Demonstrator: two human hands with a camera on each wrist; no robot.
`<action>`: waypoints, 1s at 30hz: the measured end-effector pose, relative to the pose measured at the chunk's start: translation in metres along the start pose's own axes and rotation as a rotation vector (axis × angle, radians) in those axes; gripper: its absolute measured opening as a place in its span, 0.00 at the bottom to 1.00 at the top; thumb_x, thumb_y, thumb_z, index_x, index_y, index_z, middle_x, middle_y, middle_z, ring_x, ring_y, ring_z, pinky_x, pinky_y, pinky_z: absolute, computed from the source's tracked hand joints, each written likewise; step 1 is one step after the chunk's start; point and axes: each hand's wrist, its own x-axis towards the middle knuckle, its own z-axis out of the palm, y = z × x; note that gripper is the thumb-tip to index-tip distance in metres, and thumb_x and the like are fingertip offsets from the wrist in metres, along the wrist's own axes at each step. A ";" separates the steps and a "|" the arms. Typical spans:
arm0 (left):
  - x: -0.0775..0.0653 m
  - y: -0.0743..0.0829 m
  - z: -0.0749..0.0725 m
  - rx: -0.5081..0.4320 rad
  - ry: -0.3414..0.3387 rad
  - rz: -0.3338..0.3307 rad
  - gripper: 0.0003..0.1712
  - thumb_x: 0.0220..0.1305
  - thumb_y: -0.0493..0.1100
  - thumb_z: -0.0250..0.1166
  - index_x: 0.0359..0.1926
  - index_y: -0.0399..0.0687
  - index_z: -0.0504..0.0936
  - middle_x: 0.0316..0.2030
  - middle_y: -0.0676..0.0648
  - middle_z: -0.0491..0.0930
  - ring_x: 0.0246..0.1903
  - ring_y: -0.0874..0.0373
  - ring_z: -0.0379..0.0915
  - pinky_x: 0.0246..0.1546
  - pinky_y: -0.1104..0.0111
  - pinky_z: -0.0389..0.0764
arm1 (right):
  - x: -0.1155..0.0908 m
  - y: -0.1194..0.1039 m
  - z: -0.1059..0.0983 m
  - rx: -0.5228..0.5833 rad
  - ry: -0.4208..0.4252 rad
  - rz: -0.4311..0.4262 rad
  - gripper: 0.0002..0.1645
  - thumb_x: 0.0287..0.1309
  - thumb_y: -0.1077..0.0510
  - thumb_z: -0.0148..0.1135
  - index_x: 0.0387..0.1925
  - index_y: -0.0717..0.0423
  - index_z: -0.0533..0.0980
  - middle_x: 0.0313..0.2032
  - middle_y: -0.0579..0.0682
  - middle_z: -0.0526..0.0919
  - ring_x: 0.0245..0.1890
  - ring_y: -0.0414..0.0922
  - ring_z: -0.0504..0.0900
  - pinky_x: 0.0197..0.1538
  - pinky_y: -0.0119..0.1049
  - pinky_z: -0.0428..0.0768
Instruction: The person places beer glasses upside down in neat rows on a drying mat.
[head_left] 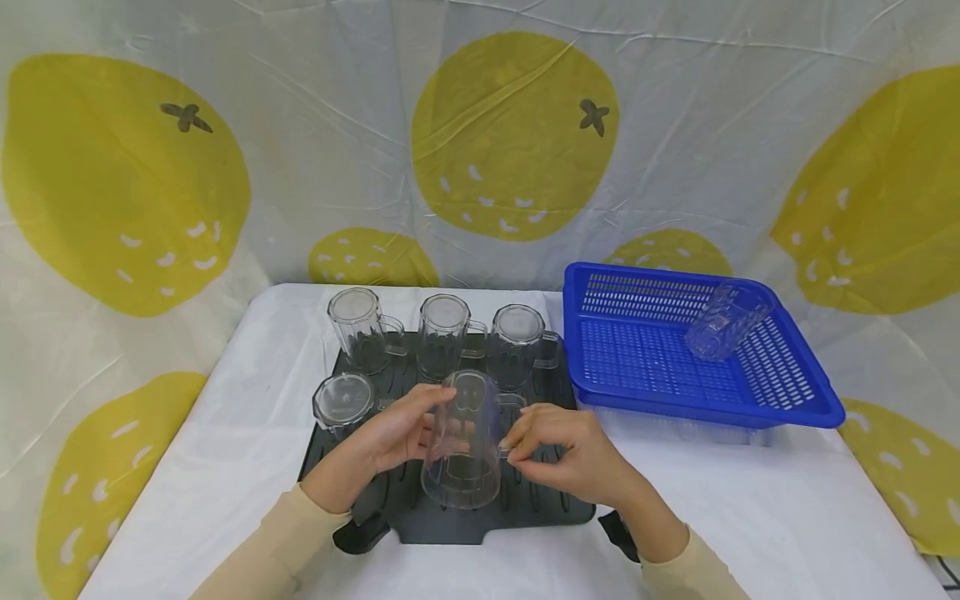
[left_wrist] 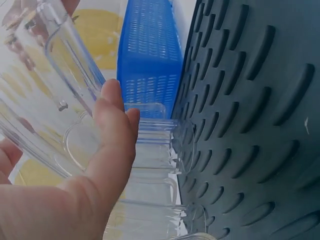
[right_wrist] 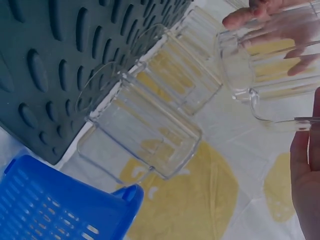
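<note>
Both hands hold a clear glass mug [head_left: 459, 487] above the front of a dark ridged drying mat [head_left: 442, 532], its base pointing up and away. My left hand [head_left: 405, 429] grips the mug's side, thumb on the near face and fingers behind the glass. At the handle, my right hand [head_left: 566, 446] pinches with thumb and fingertips. In the right wrist view the same mug [right_wrist: 232, 65] appears at upper right, its handle partly hidden by fingers. Upside down on the mat stand a back row of mugs [head_left: 356, 312], [head_left: 444, 312], [head_left: 517, 325] and a front-left mug [head_left: 343, 402].
A blue perforated basket [head_left: 675, 406] stands to the right of the mat, with one clear mug [head_left: 720, 329] leaning inside it. Some clear object shows beneath the basket's front edge. A white cloth [head_left: 750, 517] covers the table, and a lemon-print curtain [head_left: 337, 125] hangs behind.
</note>
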 end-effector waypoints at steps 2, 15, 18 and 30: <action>0.000 0.001 0.000 0.005 0.035 0.027 0.37 0.70 0.53 0.56 0.65 0.40 0.47 0.48 0.37 0.82 0.43 0.45 0.83 0.43 0.58 0.82 | 0.000 0.000 0.002 -0.060 -0.003 -0.029 0.19 0.40 0.77 0.70 0.29 0.50 0.83 0.35 0.46 0.86 0.38 0.43 0.84 0.59 0.39 0.74; -0.002 0.000 0.001 0.123 0.239 0.173 0.37 0.65 0.46 0.63 0.66 0.43 0.52 0.50 0.35 0.78 0.40 0.50 0.83 0.48 0.58 0.77 | -0.003 0.001 0.009 -0.336 -0.053 -0.144 0.15 0.42 0.74 0.67 0.27 0.52 0.78 0.34 0.44 0.84 0.38 0.39 0.82 0.58 0.43 0.75; -0.003 -0.003 0.001 0.150 0.239 0.241 0.37 0.63 0.44 0.63 0.65 0.43 0.52 0.49 0.35 0.79 0.41 0.52 0.81 0.48 0.60 0.77 | -0.002 0.001 0.008 -0.340 -0.061 -0.137 0.11 0.48 0.71 0.66 0.28 0.52 0.78 0.34 0.45 0.84 0.39 0.39 0.82 0.57 0.45 0.76; -0.009 -0.009 0.001 0.355 0.162 0.651 0.38 0.60 0.40 0.70 0.62 0.39 0.56 0.54 0.35 0.73 0.47 0.53 0.80 0.47 0.58 0.80 | 0.005 0.001 -0.002 -0.379 0.216 0.182 0.16 0.56 0.61 0.68 0.48 0.57 0.81 0.53 0.53 0.78 0.56 0.51 0.73 0.55 0.51 0.74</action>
